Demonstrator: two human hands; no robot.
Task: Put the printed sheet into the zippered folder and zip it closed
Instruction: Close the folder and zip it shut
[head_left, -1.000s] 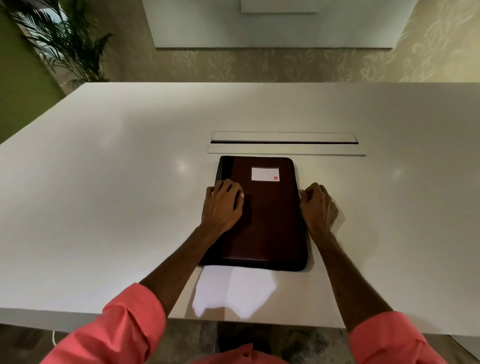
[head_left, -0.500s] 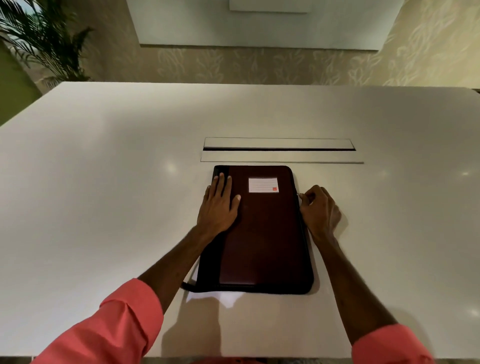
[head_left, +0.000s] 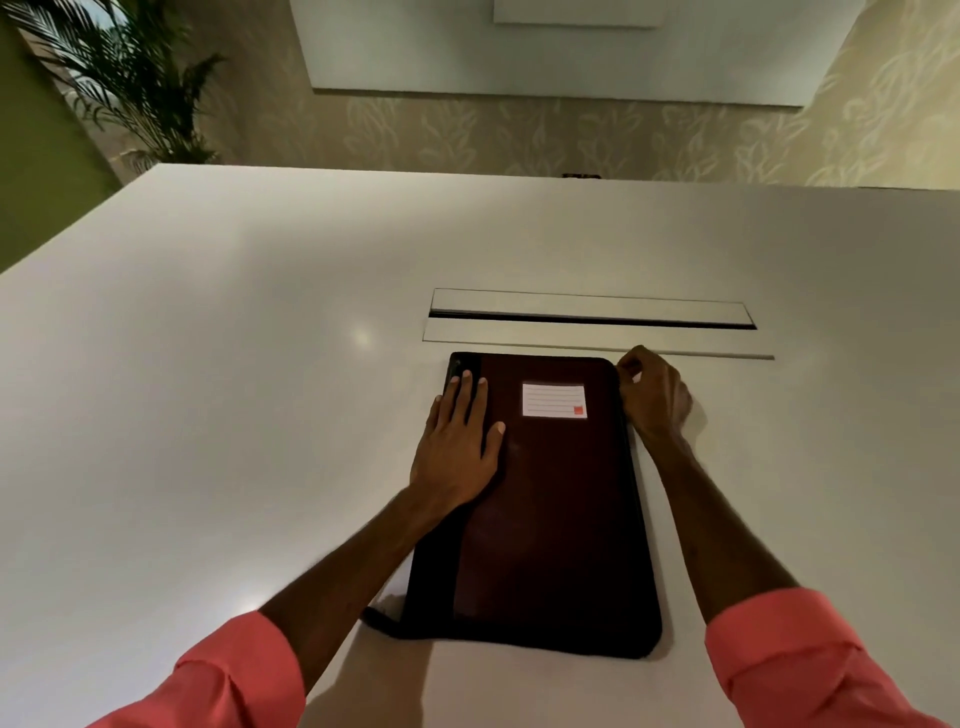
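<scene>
— Zippered folder (head_left: 550, 509): where did we record it?
— We logged it lying flat and closed on the white bench (head_left: 208, 415), dark maroon, its white label (head_left: 554, 400) facing up, just near of the cable slot (head_left: 592, 319).
— And our hands?
— Left hand (head_left: 457, 441): we noted it pressed flat on the cover's left side, fingers spread apart. Right hand (head_left: 652, 395): curled together at the folder's far right corner; we could not tell whether it pinched the zipper pull.
— Other items?
— We listed pink sleeves (head_left: 810, 660) and a potted palm (head_left: 130, 78).
</scene>
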